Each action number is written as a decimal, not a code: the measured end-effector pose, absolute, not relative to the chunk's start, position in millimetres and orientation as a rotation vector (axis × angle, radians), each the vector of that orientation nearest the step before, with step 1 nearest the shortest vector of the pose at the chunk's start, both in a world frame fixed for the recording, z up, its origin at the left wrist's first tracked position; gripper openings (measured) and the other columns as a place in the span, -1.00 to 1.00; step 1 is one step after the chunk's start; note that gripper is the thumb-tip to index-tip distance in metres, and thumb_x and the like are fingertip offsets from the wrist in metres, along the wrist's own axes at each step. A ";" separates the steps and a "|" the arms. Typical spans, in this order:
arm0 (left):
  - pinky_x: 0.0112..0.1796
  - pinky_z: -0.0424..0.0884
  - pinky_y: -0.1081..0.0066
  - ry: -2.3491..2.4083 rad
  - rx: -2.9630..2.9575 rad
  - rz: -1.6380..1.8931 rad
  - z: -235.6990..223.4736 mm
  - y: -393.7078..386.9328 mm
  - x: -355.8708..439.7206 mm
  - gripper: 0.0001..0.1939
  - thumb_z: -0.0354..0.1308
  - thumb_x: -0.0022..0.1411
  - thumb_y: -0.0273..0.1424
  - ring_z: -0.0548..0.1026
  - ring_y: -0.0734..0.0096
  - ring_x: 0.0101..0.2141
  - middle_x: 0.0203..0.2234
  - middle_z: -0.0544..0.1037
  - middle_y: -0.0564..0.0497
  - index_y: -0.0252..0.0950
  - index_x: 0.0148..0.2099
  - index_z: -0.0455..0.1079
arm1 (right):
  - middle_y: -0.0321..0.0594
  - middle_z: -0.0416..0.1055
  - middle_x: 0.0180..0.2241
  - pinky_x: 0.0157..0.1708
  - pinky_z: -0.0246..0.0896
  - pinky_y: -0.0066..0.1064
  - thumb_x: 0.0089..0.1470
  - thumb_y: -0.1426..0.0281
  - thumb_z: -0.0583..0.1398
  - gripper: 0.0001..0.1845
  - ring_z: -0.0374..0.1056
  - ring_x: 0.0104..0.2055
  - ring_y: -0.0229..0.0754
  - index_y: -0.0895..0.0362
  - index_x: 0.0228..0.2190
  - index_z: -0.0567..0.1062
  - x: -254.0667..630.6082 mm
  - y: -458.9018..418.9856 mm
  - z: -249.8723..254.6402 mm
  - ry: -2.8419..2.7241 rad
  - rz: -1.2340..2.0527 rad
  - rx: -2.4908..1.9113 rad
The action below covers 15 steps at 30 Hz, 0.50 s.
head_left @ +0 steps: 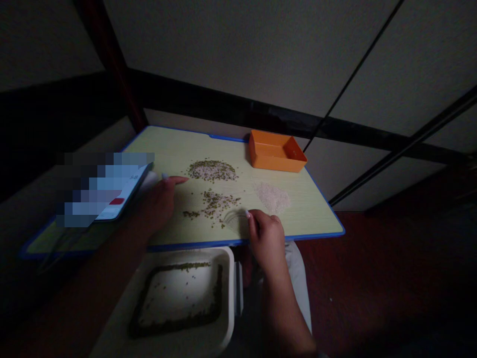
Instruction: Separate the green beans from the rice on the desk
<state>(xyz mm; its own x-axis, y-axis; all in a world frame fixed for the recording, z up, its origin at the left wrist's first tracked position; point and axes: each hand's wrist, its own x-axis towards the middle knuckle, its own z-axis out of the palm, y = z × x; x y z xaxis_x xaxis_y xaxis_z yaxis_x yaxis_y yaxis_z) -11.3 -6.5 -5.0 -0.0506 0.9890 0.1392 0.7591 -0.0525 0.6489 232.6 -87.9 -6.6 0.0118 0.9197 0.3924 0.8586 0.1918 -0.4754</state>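
My left hand (pixel 166 196) is over the left part of the board, index finger stretched toward a mixed pile of green beans and pale grains (pixel 212 170); it holds nothing that I can see. At the board's near edge my right hand (pixel 267 237) is closed, thumb against fingers, on a thin clear piece with a curved edge (pixel 235 219). Its exact kind is hard to make out in the dim light. Beside that piece lies a looser scatter of green beans and grains (pixel 216 203). A heap of pale grains (pixel 274 196) is just beyond my right hand.
An orange open box (pixel 278 161) stands at the back right of the blue-edged folding table (pixel 316 219). On the left, a lit phone or tablet (pixel 121 204) leans at a slant. Below the near edge, a white basin (pixel 229 298) has green beans along its sides.
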 end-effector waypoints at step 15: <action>0.15 0.17 -0.01 1.868 1.858 0.814 -6.3 -5.7 -11.3 -0.34 -0.51 0.32 -0.19 0.35 0.12 0.11 0.05 0.44 -0.14 -0.28 0.13 0.32 | -0.26 0.55 -0.38 -0.24 0.02 -0.40 0.26 0.37 0.06 -0.76 0.37 -0.36 -0.20 0.09 -0.28 0.53 231.9 -84.4 -6.8 -1.925 0.203 -1.534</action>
